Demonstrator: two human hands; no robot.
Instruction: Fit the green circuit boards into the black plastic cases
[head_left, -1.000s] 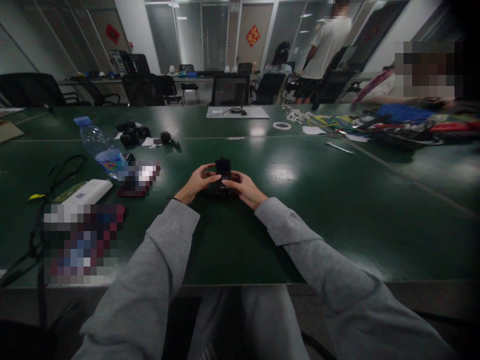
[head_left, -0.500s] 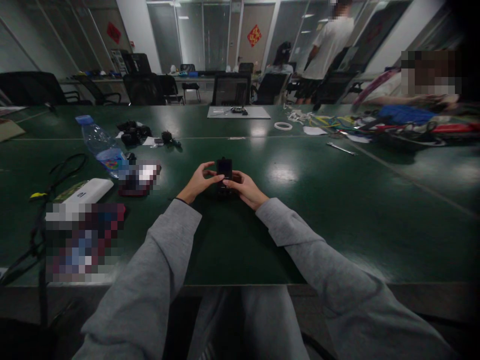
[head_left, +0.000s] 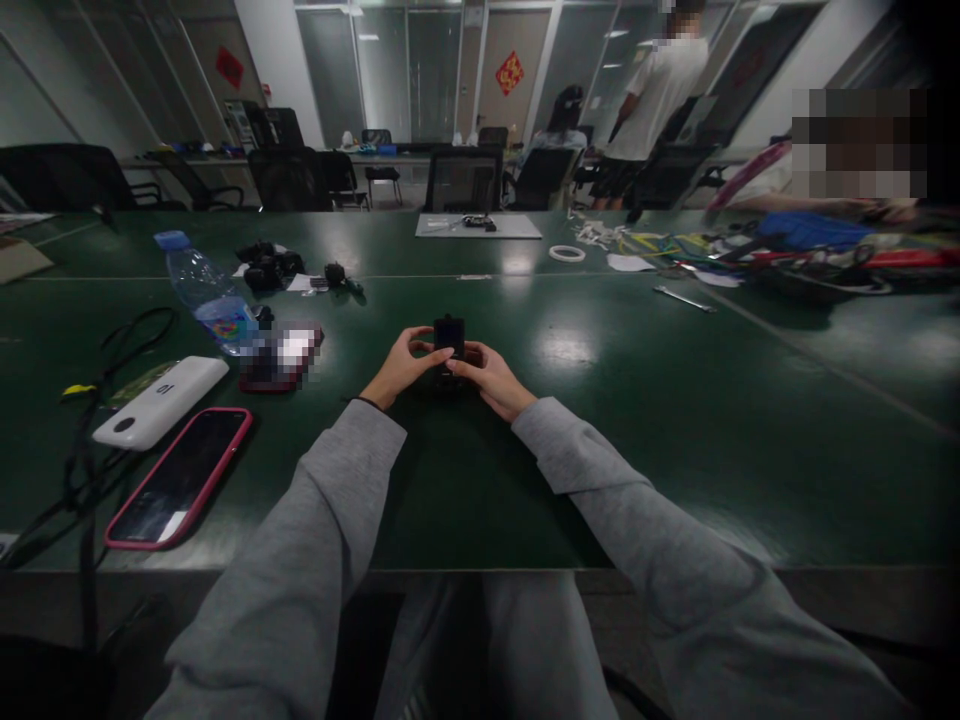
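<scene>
Small black device (head_left: 449, 333): upright between both hands, at middle of desk (head_left: 637, 400); contact of base with desk not clear. Change in last half second: left hand (head_left: 400, 365) a little farther inward, with thumb farther across lower front; hence, by judgement, a closer two-sided hold. Left fingers: loosely curled, thumb on device, index at or just beside upper left edge. Right hand (head_left: 495, 378): fingers part-closed round right side, thumb on lower front. Well to left: pink-edged phone (head_left: 180, 478), white power bank (head_left: 165, 402).
</scene>
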